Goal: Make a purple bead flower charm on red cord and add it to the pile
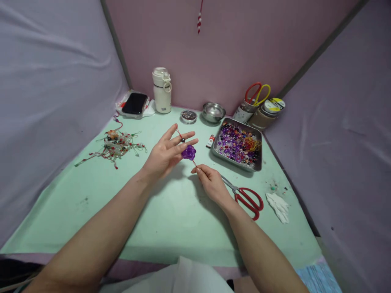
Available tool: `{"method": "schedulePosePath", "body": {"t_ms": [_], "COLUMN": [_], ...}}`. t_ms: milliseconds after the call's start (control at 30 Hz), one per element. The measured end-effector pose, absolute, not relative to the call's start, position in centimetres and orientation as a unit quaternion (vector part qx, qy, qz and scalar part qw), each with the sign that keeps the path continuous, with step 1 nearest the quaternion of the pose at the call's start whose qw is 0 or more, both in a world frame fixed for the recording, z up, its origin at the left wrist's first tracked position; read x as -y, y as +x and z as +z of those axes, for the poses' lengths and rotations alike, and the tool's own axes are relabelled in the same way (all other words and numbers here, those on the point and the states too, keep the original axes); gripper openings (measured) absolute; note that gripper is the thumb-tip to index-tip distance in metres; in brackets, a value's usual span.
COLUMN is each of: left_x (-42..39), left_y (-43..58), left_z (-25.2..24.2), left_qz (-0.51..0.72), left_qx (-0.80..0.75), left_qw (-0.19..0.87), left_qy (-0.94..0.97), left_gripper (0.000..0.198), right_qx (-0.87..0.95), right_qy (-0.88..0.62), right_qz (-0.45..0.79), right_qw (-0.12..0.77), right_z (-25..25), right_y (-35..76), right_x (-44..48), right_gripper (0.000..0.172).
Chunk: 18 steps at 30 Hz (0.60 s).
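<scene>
Head view: a metal bead tray (pixel 232 163) serves as landmark; to its left, held up between two hands, is a purple bead cluster (pixel 188 152) on a red cord (pixel 194 163), with a dark bead (pixel 183 140) just beyond it; the left hand (pixel 161 156), farther left of the tray, has its fingers spread, a thin red loop caught at the tip of one; the right hand (pixel 210 183), at the tray's near left, has thumb and fingers pinched together on the cord's lower end.

To do this well, I would pull evenly and gently, so that the beads sit snug and the cord takes no strain; the spread fingers should stop the loop from twisting; a pinch close to the cluster would steer best; the red-handled scissors (pixel 249 202), on the tray's near side, lie by the right wrist and call for care.

The counter (pixel 183 228) has a pale green cover, specked near a crumpled white tissue (pixel 278 207) at the tray's near right; a tangle of beaded cords (pixel 117 145) lies well left of the tray; behind the tray rises a dusky pink wall (pixel 171 40), flanked by lilac sheets (pixel 336 130).
</scene>
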<state>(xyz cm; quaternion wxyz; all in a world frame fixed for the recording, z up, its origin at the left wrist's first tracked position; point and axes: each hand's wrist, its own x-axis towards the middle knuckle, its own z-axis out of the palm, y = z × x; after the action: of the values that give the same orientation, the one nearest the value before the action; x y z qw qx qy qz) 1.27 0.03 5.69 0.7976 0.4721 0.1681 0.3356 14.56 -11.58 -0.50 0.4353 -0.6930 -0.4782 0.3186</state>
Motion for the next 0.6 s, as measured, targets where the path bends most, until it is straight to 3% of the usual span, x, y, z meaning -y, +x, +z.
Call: {"method": "schedulePosePath", "body": {"t_ms": [167, 400, 600], "left_x": [-0.3, -1.6, -2.1], "left_y": [1.3, 1.2, 0.9], "left_z": [5.4, 3.7, 3.6], "left_qz": [0.354, 0.407, 0.36], "left_qx": [-0.142, -0.106, -0.119], "left_qw": [0.79, 0.669, 0.674], "left_qy": [0.479, 0.613, 0.635], "left_gripper": [0.088, 0.087, 0.109], "right_qx": [0.474, 0.48, 0.48], "right_qy": [-0.685, -0.669, -0.668], "right_qz": [0.328, 0.338, 0.328], "right_qw": [0.446, 0.456, 0.465], "right_z": [-0.8, -0.7, -0.3], "right_y": [14.5, 14.1, 14.2], "right_x": [11.6, 11.6, 11.8], "right_gripper": [0.031, 0.03, 0.031]}}
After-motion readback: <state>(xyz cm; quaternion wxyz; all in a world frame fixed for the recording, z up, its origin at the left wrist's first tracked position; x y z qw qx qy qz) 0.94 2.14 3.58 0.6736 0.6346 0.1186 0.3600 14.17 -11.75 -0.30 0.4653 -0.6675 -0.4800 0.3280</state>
